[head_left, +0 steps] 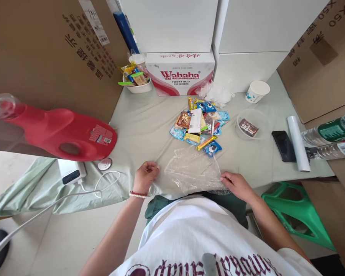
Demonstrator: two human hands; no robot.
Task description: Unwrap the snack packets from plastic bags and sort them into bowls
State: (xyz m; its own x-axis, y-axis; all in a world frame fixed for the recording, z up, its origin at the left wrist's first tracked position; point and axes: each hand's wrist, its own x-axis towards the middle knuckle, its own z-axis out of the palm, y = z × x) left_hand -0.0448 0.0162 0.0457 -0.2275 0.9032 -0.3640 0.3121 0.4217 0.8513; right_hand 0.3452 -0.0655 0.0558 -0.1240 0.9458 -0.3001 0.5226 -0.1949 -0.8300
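Note:
A clear plastic bag (192, 170) lies flat at the near edge of the cloth-covered table (143, 126). My left hand (145, 176), with a red and white bead bracelet at the wrist, has its fingers curled at the bag's left edge. My right hand (235, 183) pinches the bag's right corner. Just beyond the bag lies a heap of small snack packets (199, 124) in blue, yellow, brown and white wrappers.
A red jug (63, 132) lies on its side at left, near a white power bank (70, 172) with cable. Behind: a Wahaha box (179, 74), a bowl of snacks (136, 78), a paper cup (257, 91). Right: clear bowl (251, 124), phone (283, 145), white roll (298, 142), bottles (333, 132), green stool (296, 214).

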